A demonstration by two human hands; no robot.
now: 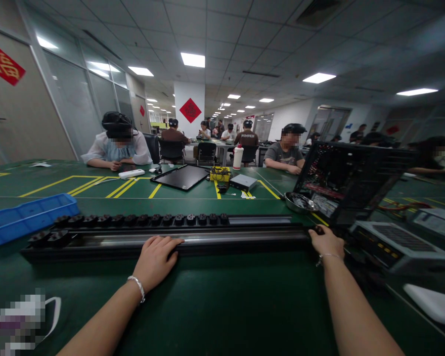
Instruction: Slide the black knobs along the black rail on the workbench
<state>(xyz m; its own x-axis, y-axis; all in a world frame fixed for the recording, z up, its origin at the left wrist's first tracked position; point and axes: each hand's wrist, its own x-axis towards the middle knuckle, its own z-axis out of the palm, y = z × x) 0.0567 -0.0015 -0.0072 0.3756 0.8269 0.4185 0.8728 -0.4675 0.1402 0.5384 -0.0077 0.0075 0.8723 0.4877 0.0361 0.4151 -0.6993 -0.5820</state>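
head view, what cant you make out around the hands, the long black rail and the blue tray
All in the head view:
Long black rail: one stretch hidden by the left hand.
Small dark piece: partly covered by the right hand; its grip is unclear.
Blue tray: cut off by the left edge.
Bottom-left item: pixelated.

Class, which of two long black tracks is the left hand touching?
The nearer long, black, silver-lined track; the farther one carries many more squat black blocks.
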